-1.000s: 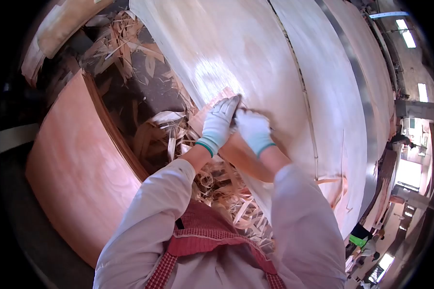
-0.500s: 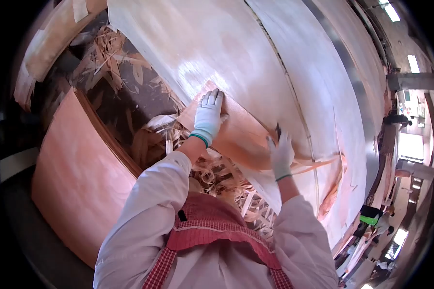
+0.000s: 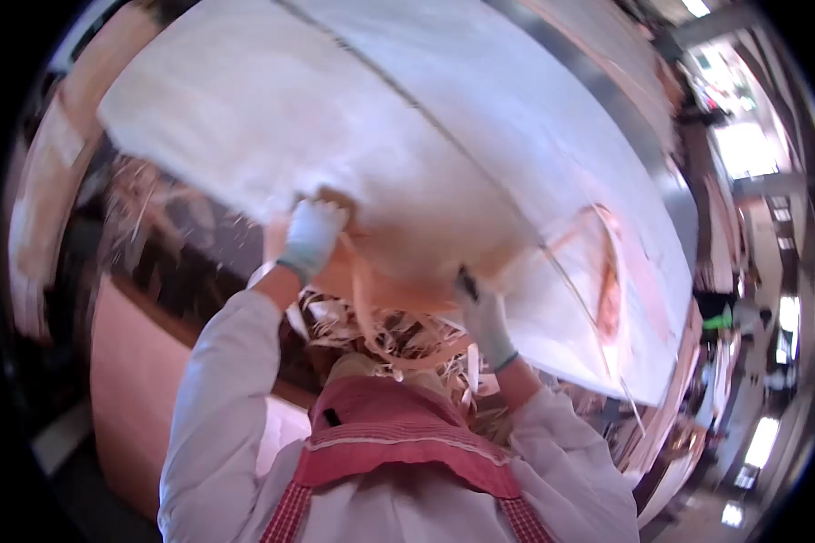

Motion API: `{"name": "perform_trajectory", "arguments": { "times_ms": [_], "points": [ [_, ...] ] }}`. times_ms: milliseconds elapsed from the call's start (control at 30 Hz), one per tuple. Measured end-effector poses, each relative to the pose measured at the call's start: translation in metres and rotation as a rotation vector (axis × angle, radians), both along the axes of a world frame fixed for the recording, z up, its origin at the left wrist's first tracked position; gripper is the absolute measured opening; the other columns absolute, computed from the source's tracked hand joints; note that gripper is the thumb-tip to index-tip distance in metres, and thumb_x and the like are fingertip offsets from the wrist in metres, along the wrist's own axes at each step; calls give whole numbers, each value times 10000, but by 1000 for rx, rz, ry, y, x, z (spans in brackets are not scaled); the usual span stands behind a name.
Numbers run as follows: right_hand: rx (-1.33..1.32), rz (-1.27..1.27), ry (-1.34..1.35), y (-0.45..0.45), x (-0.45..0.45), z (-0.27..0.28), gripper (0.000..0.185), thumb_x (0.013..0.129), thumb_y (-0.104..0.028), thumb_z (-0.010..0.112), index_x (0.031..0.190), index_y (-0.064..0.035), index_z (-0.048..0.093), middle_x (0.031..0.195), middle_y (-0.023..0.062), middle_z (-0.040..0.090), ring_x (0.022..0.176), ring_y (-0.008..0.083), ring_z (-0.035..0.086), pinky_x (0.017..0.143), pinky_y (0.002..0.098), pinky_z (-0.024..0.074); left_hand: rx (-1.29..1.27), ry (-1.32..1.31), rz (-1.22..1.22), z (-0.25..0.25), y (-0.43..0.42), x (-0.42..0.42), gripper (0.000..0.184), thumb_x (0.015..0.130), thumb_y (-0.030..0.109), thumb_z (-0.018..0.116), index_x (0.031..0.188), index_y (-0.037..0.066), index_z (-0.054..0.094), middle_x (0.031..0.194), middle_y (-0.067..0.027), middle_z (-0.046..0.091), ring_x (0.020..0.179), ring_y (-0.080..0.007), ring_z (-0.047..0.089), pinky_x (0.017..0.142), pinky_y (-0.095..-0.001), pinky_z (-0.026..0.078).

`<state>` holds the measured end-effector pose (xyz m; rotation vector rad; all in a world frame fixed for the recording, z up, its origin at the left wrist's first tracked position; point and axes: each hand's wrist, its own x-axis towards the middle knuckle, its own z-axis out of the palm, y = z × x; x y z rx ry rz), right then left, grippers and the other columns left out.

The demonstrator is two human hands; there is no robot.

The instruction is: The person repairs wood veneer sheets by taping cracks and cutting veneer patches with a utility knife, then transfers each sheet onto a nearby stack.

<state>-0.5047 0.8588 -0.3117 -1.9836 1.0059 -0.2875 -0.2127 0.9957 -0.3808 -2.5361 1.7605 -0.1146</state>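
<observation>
My left hand (image 3: 315, 237), in a white glove with a green cuff, has its fingers curled over the edge of a thin reddish wood veneer sheet (image 3: 394, 288). A narrow veneer strip (image 3: 362, 294) hangs from near that hand and loops down in front of my apron. In my gloved right hand (image 3: 487, 326), a small dark knife-like tool (image 3: 467, 282) sticks up past the fingers; its tip is blurred. This hand is at the sheet's right side. Beneath both hands lies a broad pale sheet surface (image 3: 272, 100) with a dark seam line across it.
Veneer scraps (image 3: 335, 326) litter the floor between me and the pale surface. A stack of reddish veneer (image 3: 140, 362) stands at my left. A torn, curled veneer piece (image 3: 609, 290) lies on the right of the surface. Other people (image 3: 747, 317) are far off at right.
My view has turned, so the surface appears shifted left. My left hand has gone from lying flat on the veneer to curled on its edge. A loose strip now dangles; the right hand is nearer me.
</observation>
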Motion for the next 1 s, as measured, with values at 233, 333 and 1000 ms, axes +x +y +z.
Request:
{"name": "perform_trajectory", "arguments": {
  "times_ms": [233,333,1000],
  "points": [
    [-373,-875,-13,-194,-125,-27,402,773,-258,742,966,34,544,863,159,611,818,257,597,755,372,461,67,110,55,-9,-1,-7,111,817,149,553,923,135,580,845,-59,660,801,-256,661,725,-421,484],
    [-599,-1013,301,-248,-184,-31,559,716,-290,783,1097,7,502,1003,207,600,918,359,601,831,424,464,270,288,187,14,0,-15,282,842,157,556,1113,78,545,931,-139,669,885,-320,660,764,-456,509],
    [-751,-544,479,-75,-418,113,272,835,-128,641,1101,-130,586,1043,165,589,767,396,618,580,465,495,433,498,169,82,45,-88,774,816,376,657,1383,-21,312,1019,-263,641,951,-388,632,815,-452,494]
  ]
}}
